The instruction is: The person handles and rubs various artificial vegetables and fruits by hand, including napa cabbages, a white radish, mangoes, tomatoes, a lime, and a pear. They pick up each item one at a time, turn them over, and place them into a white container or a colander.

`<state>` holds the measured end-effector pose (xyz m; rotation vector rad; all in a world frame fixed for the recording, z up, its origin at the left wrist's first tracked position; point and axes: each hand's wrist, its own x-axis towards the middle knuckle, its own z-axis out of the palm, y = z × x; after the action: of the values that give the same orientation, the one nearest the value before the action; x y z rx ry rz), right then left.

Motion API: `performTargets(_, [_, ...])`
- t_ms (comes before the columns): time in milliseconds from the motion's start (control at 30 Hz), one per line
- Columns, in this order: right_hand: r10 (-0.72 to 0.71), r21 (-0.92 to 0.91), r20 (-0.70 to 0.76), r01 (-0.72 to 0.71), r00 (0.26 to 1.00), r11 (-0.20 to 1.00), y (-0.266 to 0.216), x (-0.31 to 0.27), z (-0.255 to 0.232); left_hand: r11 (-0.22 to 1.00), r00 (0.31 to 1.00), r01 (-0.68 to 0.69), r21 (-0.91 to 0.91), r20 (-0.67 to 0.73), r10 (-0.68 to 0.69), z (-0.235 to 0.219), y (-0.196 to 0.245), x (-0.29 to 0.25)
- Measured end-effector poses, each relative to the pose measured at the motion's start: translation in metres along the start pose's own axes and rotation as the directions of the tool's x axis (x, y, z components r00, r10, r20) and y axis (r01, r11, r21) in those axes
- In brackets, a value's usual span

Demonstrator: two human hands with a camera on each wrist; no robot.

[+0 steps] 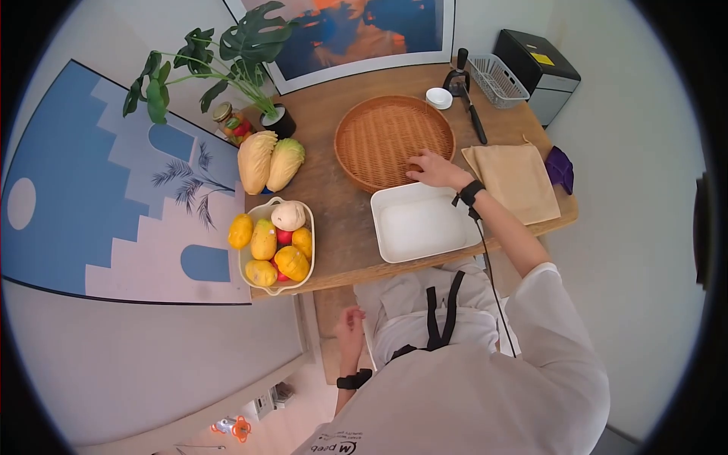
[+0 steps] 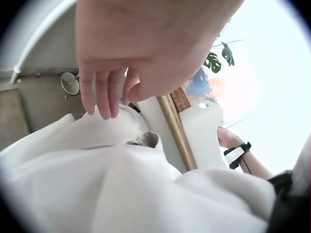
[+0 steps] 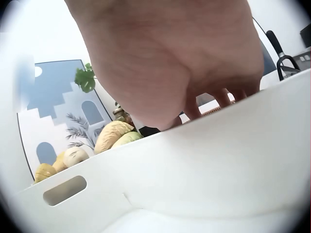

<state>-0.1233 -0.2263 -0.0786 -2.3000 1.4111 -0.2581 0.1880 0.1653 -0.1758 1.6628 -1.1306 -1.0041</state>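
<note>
My right hand [image 1: 436,168] is stretched over the far side of a white rectangular bin [image 1: 390,252]. Its fingertips reach the near rim of a round wicker tray [image 1: 360,140]. In the right wrist view, the fingers [image 3: 193,109] bend loosely down beyond the bin's wall [image 3: 146,167], which has a slot handle and hides their tips. Nothing shows inside the bin. Low beside the body, my left hand [image 1: 349,327] hangs off the table's front edge. Its fingers [image 2: 102,92] droop, relaxed and holding nothing, above pale cloth in the left wrist view.
A cream basket [image 1: 314,262] of yellow produce stands at the table's left, with cabbages [image 1: 258,163] and a potted plant [image 1: 278,121] behind. To the right lie a beige cloth [image 1: 516,182], a purple item [image 1: 560,168], small white dishes [image 1: 438,97], a black-handled tool [image 1: 476,121] and a grey basket [image 1: 497,80].
</note>
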Motion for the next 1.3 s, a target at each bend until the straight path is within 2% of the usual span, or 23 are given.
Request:
performTargets(33, [-0.012,0.053,0.06,0.009,0.998,0.999,0.005,0.003,0.001,1.0,1.0,0.011,-0.005,-0.011,-0.011,-0.003,0.006,0.0])
performTargets(133, [0.041,0.066,0.034,-0.043,0.999,0.997,0.004,0.005,0.005,0.999,0.999,0.024,-0.049,-0.041,-0.026,-0.004,0.027,0.007])
performTargets(233, [0.062,0.153,-0.059,-0.052,0.996,0.987,-0.005,-0.003,0.004,0.993,0.998,-0.008,-0.115,-0.067,0.001,0.006,0.058,0.02])
performTargets(267, [0.009,0.131,-0.178,0.015,0.984,0.991,-0.009,-0.006,0.003,0.992,0.997,-0.034,-0.118,-0.074,0.025,0.012,0.082,0.029])
performTargets(333, [-0.099,0.066,-0.402,0.137,0.91,0.988,-0.017,-0.016,0.0,0.992,0.992,-0.099,-0.073,-0.09,0.092,0.026,0.126,0.048])
performTargets(400, [-0.1,0.168,-0.477,0.203,0.873,0.965,-0.031,-0.033,-0.019,0.984,0.978,-0.178,0.017,-0.108,0.179,0.043,0.158,0.072])
performTargets(433, [-0.097,0.217,-0.512,0.237,0.853,0.947,-0.04,-0.045,-0.03,0.986,0.984,-0.156,0.054,-0.082,0.16,0.048,0.165,0.084])
performTargets(500, [0.029,0.429,-0.483,0.207,0.875,0.879,-0.058,-0.08,-0.054,0.986,0.993,-0.11,0.124,-0.03,0.114,0.059,0.175,0.104])
performTargets(533, [0.092,0.529,-0.451,0.183,0.888,0.829,-0.061,-0.098,-0.055,0.977,0.99,-0.134,0.164,-0.018,0.139,0.065,0.173,0.111])
performTargets(633, [-0.048,0.364,-0.531,0.279,0.846,0.889,-0.052,-0.14,-0.037,0.946,0.981,-0.19,0.262,0.028,0.19,0.074,0.156,0.131])
performTargets(733, [0.026,0.475,-0.396,0.18,0.918,0.861,-0.06,-0.171,-0.019,0.928,0.979,-0.201,0.314,0.081,0.185,0.071,0.153,0.137])
performTargets(833, [0.022,0.36,-0.44,0.155,0.898,0.92,-0.072,-0.18,-0.01,0.926,0.977,-0.207,0.316,0.123,0.177,0.065,0.167,0.137])
performTargets(933, [0.021,0.34,-0.424,0.137,0.905,0.93,-0.081,-0.187,-0.003,0.923,0.975,-0.206,0.323,0.143,0.168,0.053,0.172,0.132])
performTargets(1033, [-0.01,0.301,-0.42,0.15,0.908,0.942,-0.084,-0.188,0.0,0.913,0.983,-0.145,0.381,0.162,0.088,0.047,0.172,0.127])
performTargets(1100, [-0.005,0.316,-0.41,0.147,0.912,0.937,-0.086,-0.187,-0.005,0.907,0.988,-0.152,0.393,0.065,0.137,0.051,0.178,0.12])
performTargets(1133, [0.024,0.383,-0.389,0.138,0.921,0.913,-0.086,-0.188,-0.007,0.903,0.987,-0.154,0.4,0.022,0.158,0.054,0.184,0.114])
performTargets(1200, [0.085,0.513,-0.343,0.111,0.936,0.851,-0.084,-0.187,-0.011,0.865,0.951,-0.281,0.415,-0.002,0.31,0.058,0.203,0.108])
performTargets(1233, [0.077,0.546,-0.388,0.161,0.919,0.822,-0.083,-0.186,-0.011,0.837,0.921,-0.348,0.422,-0.013,0.389,0.061,0.212,0.108])
performTargets(1300, [0.063,0.595,-0.476,0.269,0.877,0.758,-0.082,-0.185,-0.01,0.945,0.956,-0.294,0.141,0.05,0.289,0.075,0.221,0.105])
